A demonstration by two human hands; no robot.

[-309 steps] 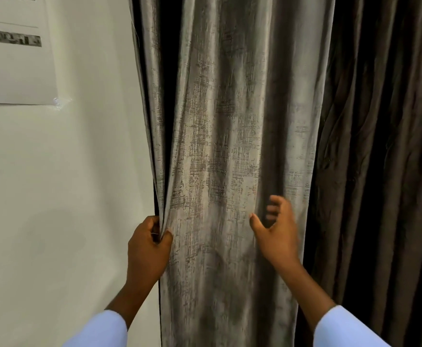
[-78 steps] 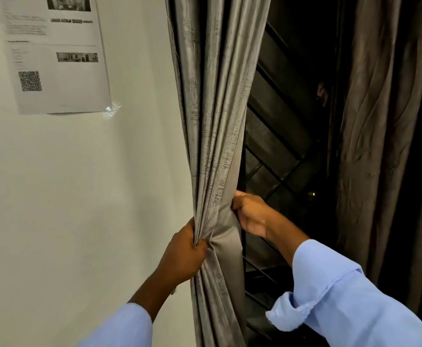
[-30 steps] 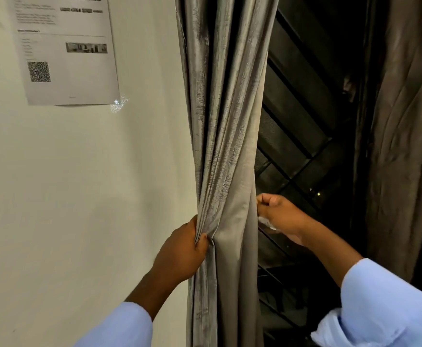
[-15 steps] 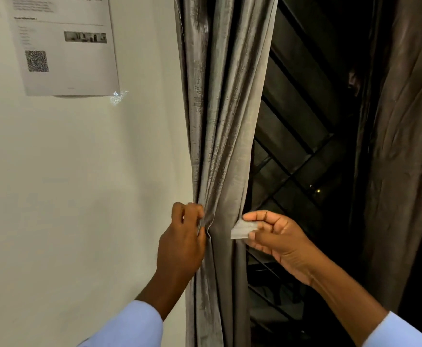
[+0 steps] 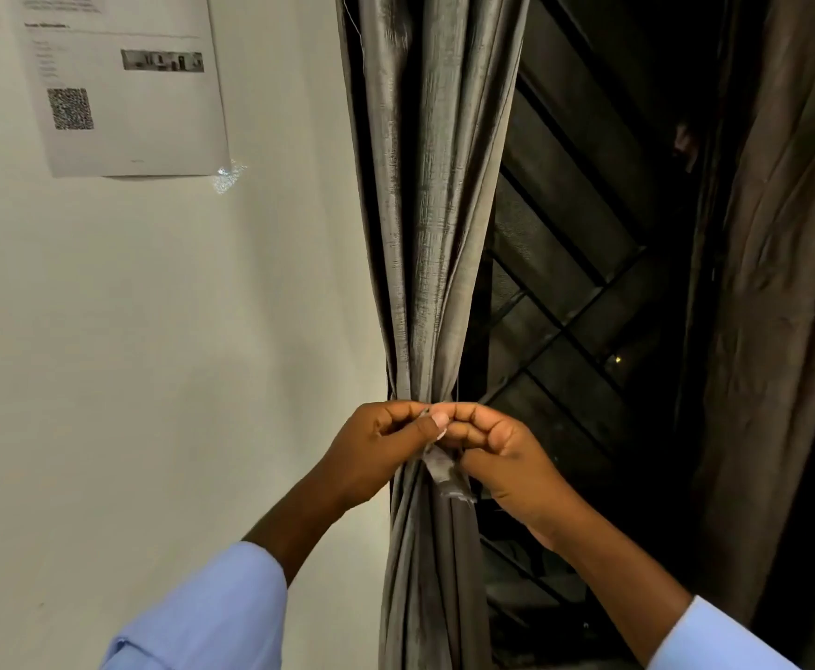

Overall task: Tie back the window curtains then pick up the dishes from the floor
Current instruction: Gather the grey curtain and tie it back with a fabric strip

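**Both hands pinching the tie strip at the gathered curtain**

Hands meet right at the waist of the bunched grey curtain (image 5: 432, 244), approx mid-frame. Left hand (image 5: 381, 444) comes in from lower left, fingers curled, thumb pressed onto the tie strip (image 5: 446, 473). Right hand (image 5: 502, 456) comes from lower right, knuckles up, fingers curled w/ tips pinching the same strip. Knuckles of the two hands are touching. A short tail of the strip hangs down just below them.

Curtain is pulled into a tight column, narrowest at the hands, fanning out wider above and falling straight below. Its left edge sits right against the white wall (image 5: 154, 355), so no room that side. Right of it is an open gap showing the dark window grille (image 5: 569, 263), then the second curtain (image 5: 792, 282) hanging loose at far right, well apart. Printed sheet w/ QR code (image 5: 125, 79) is taped to the wall upper left. Dishes and floor aren't visible from this angle.
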